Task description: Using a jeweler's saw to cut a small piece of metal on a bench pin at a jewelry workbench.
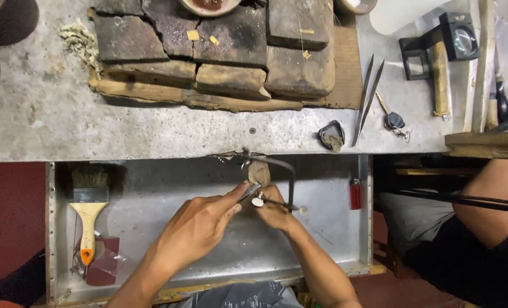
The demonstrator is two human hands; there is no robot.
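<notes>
Head view: right hand (277, 212) grips saw frame (285, 171); left hand (200, 225) alongside.

A worn, speckled grey workbench (66, 125) fills the upper view. Below its front edge a metal drawer tray (151, 199) stands open. Left of the tray lies dark red floor (11, 217). Light is even and dull.

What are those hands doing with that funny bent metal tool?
A person works over an open metal drawer under a workbench. The left hand pinches a small round metal piece, and the right hand holds a thin-framed saw by it. A paintbrush and a red lighter lie in the drawer.
</notes>
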